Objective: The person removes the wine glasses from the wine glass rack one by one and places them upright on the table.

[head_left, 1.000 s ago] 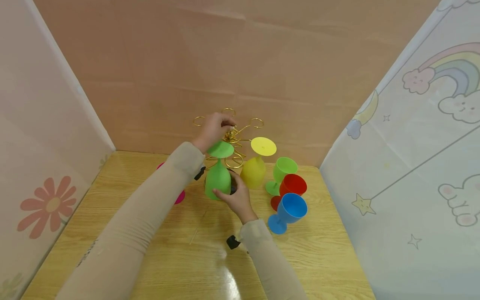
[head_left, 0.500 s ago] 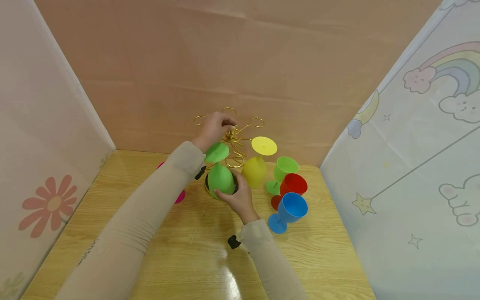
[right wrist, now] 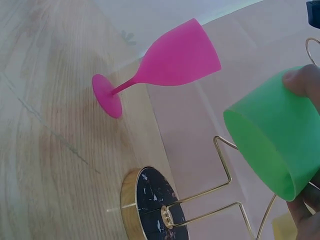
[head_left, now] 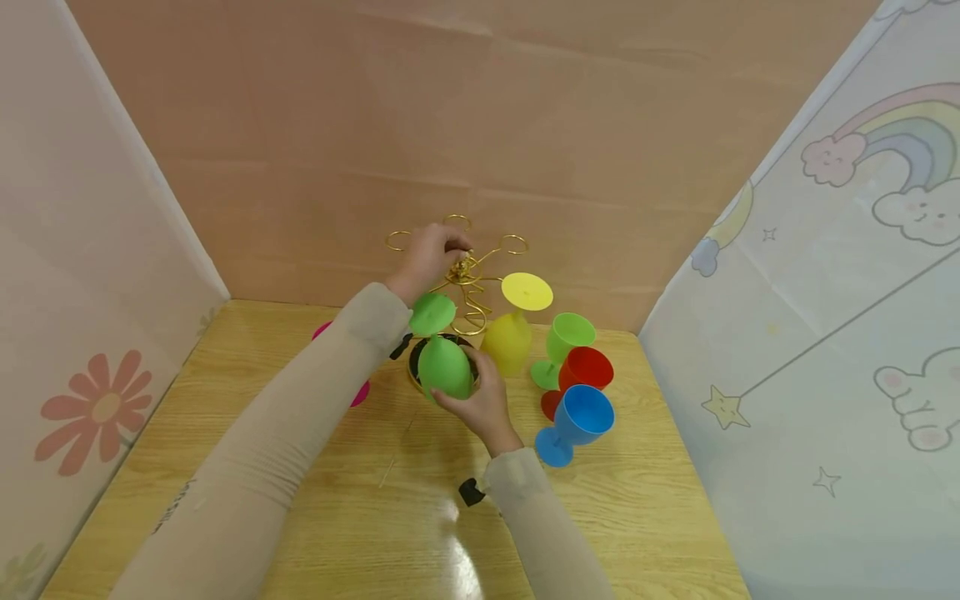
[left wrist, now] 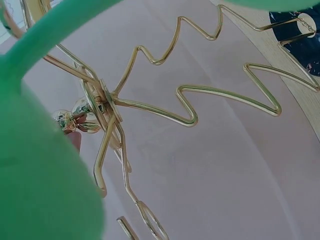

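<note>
A green goblet (head_left: 444,368) is upside down and tilted, its foot leaning left in the head view. My right hand (head_left: 486,407) grips its bowl between thumb and fingers. The right wrist view shows the bowl's open mouth above the rack's dark base (right wrist: 152,200). With its fingertips, my left hand (head_left: 427,260) pinches the knob on top of the gold wire rack (left wrist: 155,111). In the left wrist view, the blurred green goblet covers the left side. Upside down on the rack's right side hangs a yellow goblet (head_left: 507,343).
On the right of the wooden table (head_left: 360,533) stand a light green goblet (head_left: 570,337), a red goblet (head_left: 587,369) and a blue goblet (head_left: 585,417). A pink goblet (right wrist: 175,55) stands left, mostly behind the left sleeve in the head view. Fabric walls enclose the table.
My right hand has tilted the green goblet: its foot has gone down and left, its bowl slightly right. The left hand has stayed on the knob.
</note>
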`<move>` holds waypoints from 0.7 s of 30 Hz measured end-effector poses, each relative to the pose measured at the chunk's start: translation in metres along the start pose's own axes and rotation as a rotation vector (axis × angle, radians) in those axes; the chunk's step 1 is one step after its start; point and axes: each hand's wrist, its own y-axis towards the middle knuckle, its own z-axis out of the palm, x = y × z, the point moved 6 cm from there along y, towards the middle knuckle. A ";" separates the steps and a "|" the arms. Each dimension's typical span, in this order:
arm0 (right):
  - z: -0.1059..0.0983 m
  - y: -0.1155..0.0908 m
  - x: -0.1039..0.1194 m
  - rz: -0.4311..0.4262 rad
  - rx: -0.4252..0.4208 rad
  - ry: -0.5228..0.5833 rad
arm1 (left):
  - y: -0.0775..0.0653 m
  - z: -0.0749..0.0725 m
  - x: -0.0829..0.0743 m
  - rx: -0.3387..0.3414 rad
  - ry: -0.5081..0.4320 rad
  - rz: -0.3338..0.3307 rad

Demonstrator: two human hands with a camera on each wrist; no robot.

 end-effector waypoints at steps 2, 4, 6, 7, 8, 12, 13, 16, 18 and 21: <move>0.000 -0.002 -0.001 0.006 0.004 0.002 | 0.000 -0.001 -0.001 -0.002 0.008 -0.002; 0.000 -0.004 -0.002 0.017 0.010 0.001 | -0.001 -0.001 -0.002 -0.003 0.014 -0.001; -0.001 -0.005 -0.004 0.017 0.011 -0.008 | -0.001 -0.002 -0.003 -0.006 0.014 0.001; -0.001 -0.005 -0.004 0.019 0.013 -0.010 | -0.001 -0.002 -0.003 -0.008 0.012 0.001; -0.001 -0.005 -0.005 0.018 0.015 -0.017 | -0.002 -0.002 -0.003 -0.009 0.012 0.001; -0.003 -0.006 -0.007 0.010 0.019 -0.045 | -0.002 -0.002 -0.002 -0.012 0.018 -0.007; -0.003 -0.006 -0.007 0.009 0.021 -0.052 | -0.003 -0.002 -0.002 -0.012 0.023 -0.009; -0.005 -0.008 -0.010 0.020 0.032 -0.073 | -0.003 -0.001 -0.003 -0.011 0.028 -0.012; -0.006 -0.009 -0.012 0.032 0.042 -0.080 | -0.003 -0.001 -0.003 -0.010 0.030 -0.008; -0.009 -0.011 -0.015 0.043 0.054 -0.089 | -0.003 0.000 -0.004 -0.010 0.029 -0.004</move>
